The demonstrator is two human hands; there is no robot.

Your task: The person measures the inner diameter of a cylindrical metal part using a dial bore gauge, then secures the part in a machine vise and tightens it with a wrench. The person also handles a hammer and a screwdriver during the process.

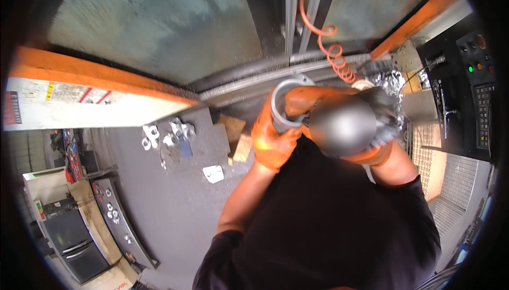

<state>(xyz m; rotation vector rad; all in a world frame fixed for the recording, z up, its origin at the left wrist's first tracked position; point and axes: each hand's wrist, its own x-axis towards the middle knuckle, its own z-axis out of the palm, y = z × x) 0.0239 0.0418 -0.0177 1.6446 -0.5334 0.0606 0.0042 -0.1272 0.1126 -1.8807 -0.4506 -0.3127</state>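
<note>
Left grip point(272, 139) closed around grey metal ring point(275, 111); right grip point(324, 99) blurred, cannot tell

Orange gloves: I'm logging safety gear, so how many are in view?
2: one on the left hand, holding the grey ring; one on the right hand, partly hidden.

Bright, bowed edges (darkened), seemingly patchy blur

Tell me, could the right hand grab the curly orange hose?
Probably yes: nothing visible blocks the way from the right hand to the hose, though depth is hard to judge. It would have to leave the ring first.
</note>
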